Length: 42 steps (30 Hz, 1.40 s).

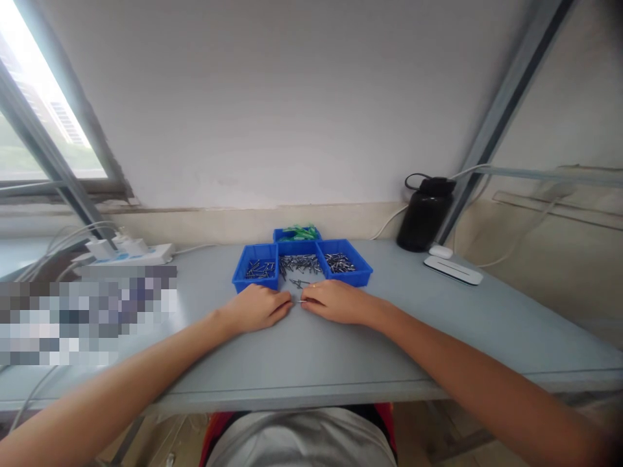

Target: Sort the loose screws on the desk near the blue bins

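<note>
Both my hands rest on the grey table (pixel 311 350), close together, just in front of a loose pile of small metal screws (pixel 299 264). My left hand (pixel 257 307) lies with its fingers curled, its fingertips near a thin screw (pixel 300 301). My right hand (pixel 335 301) pinches that screw at its fingertips. A blue bin (pixel 256 269) with dark screws stands to the left of the pile, and another blue bin (pixel 343 264) with metal screws to its right. Behind them a third blue bin (pixel 296 234) holds green parts.
A black bottle (pixel 424 214) stands at the back right, with a white flat device (pixel 452 270) and a small white object (pixel 440 251) beside it. A white power strip (pixel 129 254) with plugs and cables lies at the back left. A blurred area covers the left.
</note>
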{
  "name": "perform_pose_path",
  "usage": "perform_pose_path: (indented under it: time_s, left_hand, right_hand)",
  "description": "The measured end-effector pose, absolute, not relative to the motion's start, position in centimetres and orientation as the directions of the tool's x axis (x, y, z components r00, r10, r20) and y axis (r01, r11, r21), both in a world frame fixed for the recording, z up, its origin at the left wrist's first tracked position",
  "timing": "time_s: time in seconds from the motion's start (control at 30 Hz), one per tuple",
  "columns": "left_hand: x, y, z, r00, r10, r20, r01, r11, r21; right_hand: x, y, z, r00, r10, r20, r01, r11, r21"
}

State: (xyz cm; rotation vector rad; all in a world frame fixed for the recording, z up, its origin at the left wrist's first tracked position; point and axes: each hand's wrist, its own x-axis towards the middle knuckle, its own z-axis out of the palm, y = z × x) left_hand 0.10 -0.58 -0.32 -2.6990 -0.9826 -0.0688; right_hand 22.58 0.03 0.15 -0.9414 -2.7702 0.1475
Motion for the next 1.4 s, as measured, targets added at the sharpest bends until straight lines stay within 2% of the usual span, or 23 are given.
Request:
perform_pose_path:
  time_s: [0.57,1.4]
  left_hand:
    - [0.24,-0.77,0.19,0.778,0.617,0.118,0.628,-0.752,-0.201]
    - [0.11,-0.62,-0.05,0.8,0.58,0.153,0.6,-0.778,-0.186]
  right_hand:
    - [22.76,0.04,0.13,-0.786,0.591,0.18,0.572,0.806,-0.15]
    - [22.71,-0.12,0.33,-0.779,0.606,0.162,0.575,0.793,-0.199]
